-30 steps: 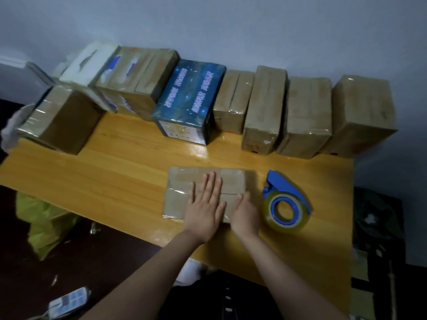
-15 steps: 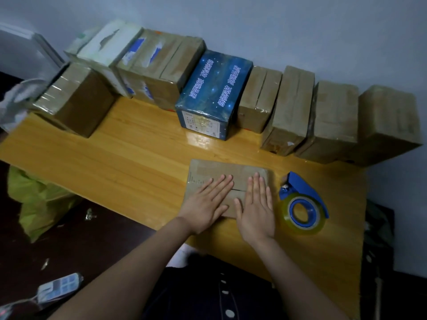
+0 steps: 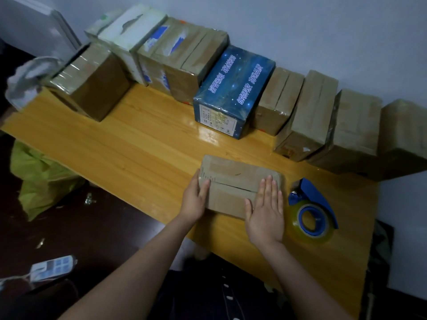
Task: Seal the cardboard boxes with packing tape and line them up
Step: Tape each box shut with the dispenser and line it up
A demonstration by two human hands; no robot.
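A small flat cardboard box lies on the wooden table in front of me, its top seam showing as a dark slit. My left hand cups the box's left end, fingers curled over the top edge. My right hand lies flat on the right part of the top, fingers straight. A blue tape dispenser with a roll of clear tape rests on the table just right of the box. Several taped boxes stand in a row along the wall, among them a blue starry box.
A separate brown box stands at the table's left end, with a crumpled white bag beside it. Below the table's left side lie a green bag and a small white device on the dark floor.
My left hand slid from the middle of the box top to its left end. My right hand moved to the right part of the top. The view shifted closer and leftward.
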